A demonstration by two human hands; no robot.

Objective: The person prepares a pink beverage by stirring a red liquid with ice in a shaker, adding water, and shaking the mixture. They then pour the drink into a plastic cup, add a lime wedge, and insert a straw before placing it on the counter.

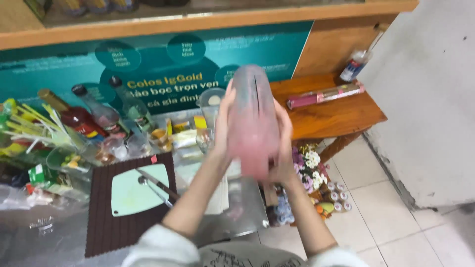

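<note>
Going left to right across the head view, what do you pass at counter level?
Bundle of straws → red syrup bottle → pale green cutting board → left hand → blurred pink shaker → right hand → wooden side table.

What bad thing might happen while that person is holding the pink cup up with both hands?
1. The pink shaker cup looks blurred, so it seems to be moving fast between the left hand and right hand; the top might come loose and spill.
2. If it slips, it may hit the glass bottles and clear cups crowded just beside it.
3. A knife lies on the green cutting board near the left arm.
</note>
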